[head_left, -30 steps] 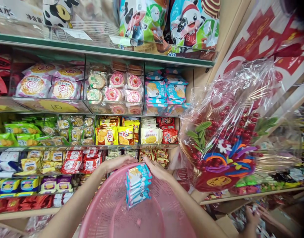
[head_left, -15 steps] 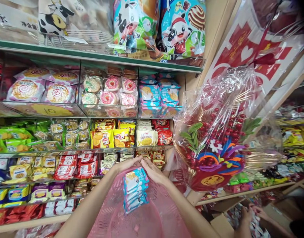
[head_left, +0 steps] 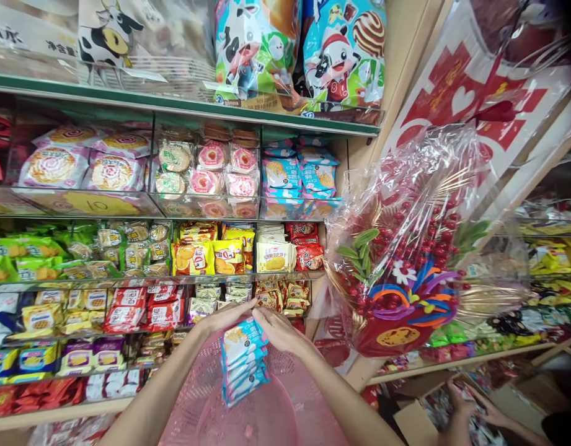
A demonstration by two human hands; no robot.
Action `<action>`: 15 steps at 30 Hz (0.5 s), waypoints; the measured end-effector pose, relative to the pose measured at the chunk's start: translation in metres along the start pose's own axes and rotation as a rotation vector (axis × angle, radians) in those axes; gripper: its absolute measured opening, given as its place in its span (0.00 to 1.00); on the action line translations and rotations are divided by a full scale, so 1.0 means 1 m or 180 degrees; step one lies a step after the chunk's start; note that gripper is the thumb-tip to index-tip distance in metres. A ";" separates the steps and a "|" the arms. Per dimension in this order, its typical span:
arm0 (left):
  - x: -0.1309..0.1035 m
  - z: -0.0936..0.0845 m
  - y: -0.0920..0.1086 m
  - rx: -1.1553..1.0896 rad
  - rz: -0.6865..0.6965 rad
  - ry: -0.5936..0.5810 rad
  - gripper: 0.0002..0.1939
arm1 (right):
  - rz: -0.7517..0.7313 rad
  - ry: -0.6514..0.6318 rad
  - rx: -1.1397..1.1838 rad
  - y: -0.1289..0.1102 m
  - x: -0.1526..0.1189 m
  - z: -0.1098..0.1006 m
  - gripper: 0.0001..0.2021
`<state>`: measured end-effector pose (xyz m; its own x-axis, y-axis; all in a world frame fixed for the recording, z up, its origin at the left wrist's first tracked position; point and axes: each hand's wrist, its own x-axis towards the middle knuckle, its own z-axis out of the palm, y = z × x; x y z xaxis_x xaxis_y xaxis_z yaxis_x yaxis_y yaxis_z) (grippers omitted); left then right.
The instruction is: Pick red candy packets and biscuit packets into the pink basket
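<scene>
Before me is a pink perforated plastic basket, with a row of several blue-and-white biscuit packets stacked at its far side. My left hand reaches over the far left end of the row, fingers together and bent inward. From the other side my right hand closes against the top packet, its fingertips meeting the left hand's. The two hands cup the far end of the packets between them. Both thumbs and the undersides of the packets are hidden. A small pale piece lies on the basket's bottom.
Shelves ahead hold matching blue packets, round wrapped biscuits and yellow packets. A cellophane-wrapped red decoration juts out at right. Lower right, another person's hands are over an open carton.
Both hands, the packets and the basket have shifted slightly left and toward me. My right hand now covers more of the top packet's right side.
</scene>
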<state>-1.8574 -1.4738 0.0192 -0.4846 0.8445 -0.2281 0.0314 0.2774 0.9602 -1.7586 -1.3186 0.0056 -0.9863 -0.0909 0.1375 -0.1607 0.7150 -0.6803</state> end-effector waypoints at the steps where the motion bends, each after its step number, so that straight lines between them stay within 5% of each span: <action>1: -0.001 -0.001 0.000 0.0102 -0.0032 0.0047 0.33 | 0.0000 0.0037 -0.0001 0.001 -0.001 0.001 0.29; 15: 0.025 0.011 -0.005 0.0699 0.0015 0.0097 0.34 | 0.0067 0.0386 0.0273 0.012 -0.020 -0.006 0.30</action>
<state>-1.8595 -1.4492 0.0070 -0.5101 0.8327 -0.2156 0.2216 0.3694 0.9024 -1.7408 -1.3039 -0.0012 -0.9787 0.0115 0.2049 -0.1477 0.6536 -0.7423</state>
